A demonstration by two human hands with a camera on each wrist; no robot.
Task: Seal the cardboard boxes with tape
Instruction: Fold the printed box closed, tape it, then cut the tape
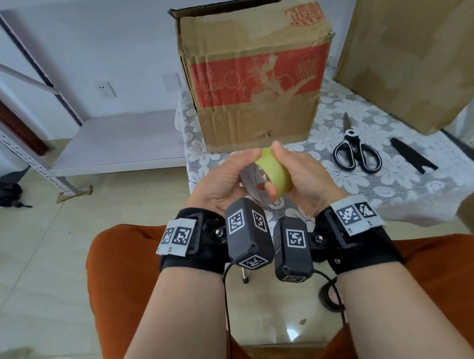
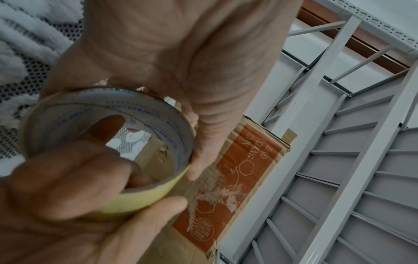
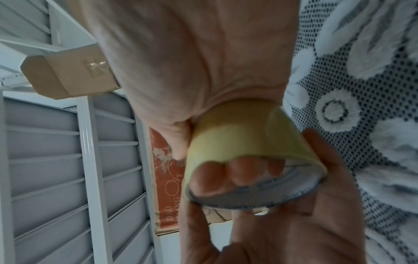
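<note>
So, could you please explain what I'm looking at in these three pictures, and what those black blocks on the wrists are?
There is no machine here: a person wears three cameras. The wide picture comes from the head, looking down at the left hand and right hand; the black blocks strapped at the wrists are cameras giving the two close-ups. Both hands grip a yellow tape roll. On the lace tablecloth are a red-printed cardboard box, scissors and a black plastic piece.

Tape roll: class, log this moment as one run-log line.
tape roll: gripped by left hand and right hand | printed box: top flap up, unsealed | scissors: lying on tablecloth, untouched
</note>
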